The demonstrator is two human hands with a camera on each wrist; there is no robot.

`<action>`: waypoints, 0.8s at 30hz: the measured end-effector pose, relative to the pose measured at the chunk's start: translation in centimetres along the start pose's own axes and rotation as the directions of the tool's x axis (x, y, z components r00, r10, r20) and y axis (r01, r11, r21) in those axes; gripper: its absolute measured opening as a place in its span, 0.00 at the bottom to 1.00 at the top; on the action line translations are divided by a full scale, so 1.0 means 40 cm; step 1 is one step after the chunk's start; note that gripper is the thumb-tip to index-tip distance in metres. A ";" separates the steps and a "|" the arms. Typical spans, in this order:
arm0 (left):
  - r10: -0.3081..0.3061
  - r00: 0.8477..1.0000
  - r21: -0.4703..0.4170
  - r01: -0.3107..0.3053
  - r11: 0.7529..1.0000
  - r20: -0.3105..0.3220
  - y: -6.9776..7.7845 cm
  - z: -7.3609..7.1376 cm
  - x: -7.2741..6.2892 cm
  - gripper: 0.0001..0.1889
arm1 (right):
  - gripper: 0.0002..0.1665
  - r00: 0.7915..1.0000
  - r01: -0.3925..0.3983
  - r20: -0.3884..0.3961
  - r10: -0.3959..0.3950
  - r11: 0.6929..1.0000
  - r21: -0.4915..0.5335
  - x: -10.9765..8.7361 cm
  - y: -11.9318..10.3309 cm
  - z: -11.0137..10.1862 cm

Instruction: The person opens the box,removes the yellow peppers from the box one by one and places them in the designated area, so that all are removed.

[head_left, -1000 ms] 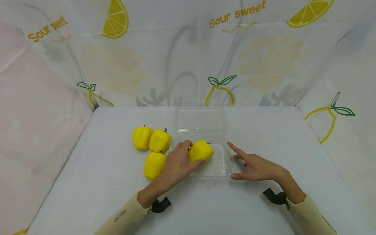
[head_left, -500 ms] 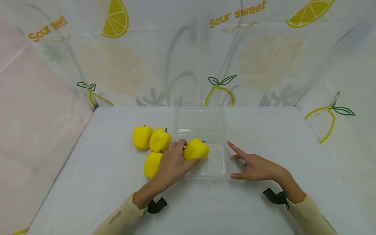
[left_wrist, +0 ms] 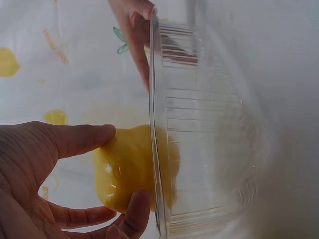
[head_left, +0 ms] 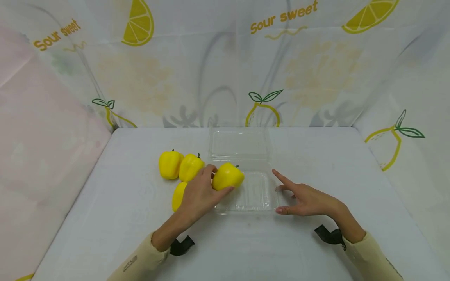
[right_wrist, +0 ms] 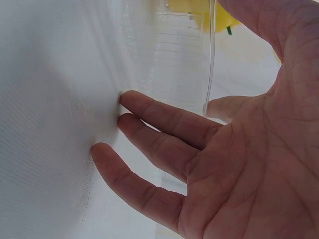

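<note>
My left hand [head_left: 201, 194] grips a yellow bell pepper [head_left: 227, 175] with a dark green stem, thumb on the near side and fingers on the far side. The pepper is over the left part of a clear plastic clamshell container [head_left: 258, 191], its lid [head_left: 240, 143] folded back. In the left wrist view, the lower part of the pepper [left_wrist: 122, 164] shows through the container wall [left_wrist: 199, 144]. At the container's right edge my right hand [head_left: 311, 200] has its fingers spread. The right wrist view shows its fingertips [right_wrist: 130, 97] against the tablecloth, close to the container wall.
Left of the container lie more yellow peppers: one at the back [head_left: 170, 165], one beside it [head_left: 190, 167], and one nearer [head_left: 178, 197], partly behind my left hand. A white cloth [head_left: 267, 249] covers the table; a lemon-print curtain [head_left: 197, 66] stands behind it.
My left hand has moved left with the pepper, from the container's middle to its left part, covering more of the nearest loose pepper. The right hand and the container have stayed put.
</note>
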State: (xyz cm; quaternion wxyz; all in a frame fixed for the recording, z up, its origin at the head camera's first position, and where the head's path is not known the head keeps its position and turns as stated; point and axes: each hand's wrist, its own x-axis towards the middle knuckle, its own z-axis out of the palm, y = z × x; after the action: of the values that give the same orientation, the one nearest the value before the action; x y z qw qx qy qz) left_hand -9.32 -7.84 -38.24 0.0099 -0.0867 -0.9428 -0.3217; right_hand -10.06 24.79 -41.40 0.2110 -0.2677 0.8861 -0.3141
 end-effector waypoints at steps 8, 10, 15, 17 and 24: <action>-0.024 1.000 -0.006 0.023 1.000 -0.021 -0.016 -0.017 -0.007 0.32 | 0.64 1.000 -0.006 -0.002 0.006 1.000 0.005 -0.001 -0.002 -0.001; -0.032 0.999 -0.008 0.032 0.999 -0.023 -0.021 -0.022 -0.009 0.33 | 0.64 1.000 -0.011 -0.003 0.011 1.000 0.009 -0.001 -0.003 0.000; -0.038 0.999 -0.017 0.038 0.999 -0.030 -0.031 -0.035 -0.012 0.33 | 0.64 1.000 -0.017 -0.007 0.017 1.000 0.011 -0.001 -0.002 0.000; -0.041 0.999 -0.027 0.041 0.999 -0.030 -0.033 -0.040 -0.014 0.33 | 0.64 1.000 -0.015 -0.009 0.015 1.000 0.009 0.000 -0.002 0.001; -0.042 0.998 -0.049 0.040 0.998 -0.039 -0.036 -0.053 -0.021 0.34 | 0.64 1.000 -0.026 -0.007 0.026 1.000 0.011 0.001 0.000 0.001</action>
State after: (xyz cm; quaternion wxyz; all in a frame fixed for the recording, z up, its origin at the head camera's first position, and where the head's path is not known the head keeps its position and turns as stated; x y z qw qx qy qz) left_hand -8.81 -10.36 -37.48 0.0203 -0.0610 -0.9359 -0.3463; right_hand -10.05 24.75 -41.41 0.2132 -0.2539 0.8886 -0.3170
